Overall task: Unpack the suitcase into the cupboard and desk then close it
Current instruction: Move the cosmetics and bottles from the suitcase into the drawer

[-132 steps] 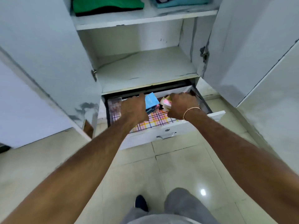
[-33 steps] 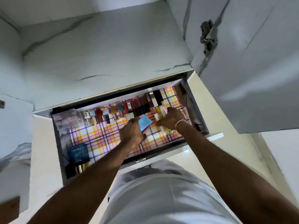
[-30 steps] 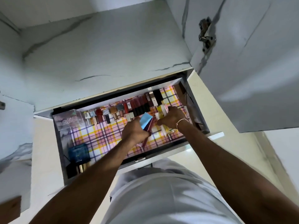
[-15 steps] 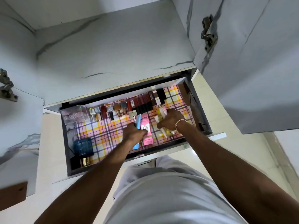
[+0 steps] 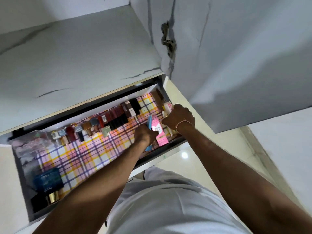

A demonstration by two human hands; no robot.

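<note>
The cupboard drawer [image 5: 25, 188] is pulled out, lined with a pink, yellow and purple checked sheet [image 5: 87, 152]. My left hand [image 5: 145, 135] grips a light blue box [image 5: 149, 122] on edge at the drawer's right end. A pink BB cream box [image 5: 159, 132] lies flat beside it, touching my left hand. My right hand [image 5: 179, 117] holds a few white and pale tubes [image 5: 168, 107] by the right wall. The suitcase is out of view.
A row of lipsticks and small bottles [image 5: 108, 122] lines the drawer's back. A clear plastic box [image 5: 28, 142] sits at the back left, a blue perfume bottle [image 5: 48, 181] with a gold cap at the front left. The open cupboard door [image 5: 244, 65] hangs at right above the drawer.
My left hand has laid the pink box flat in the drawer and turned the blue box on edge. Both hands have shifted towards the drawer's right end. The camera has swung left.
</note>
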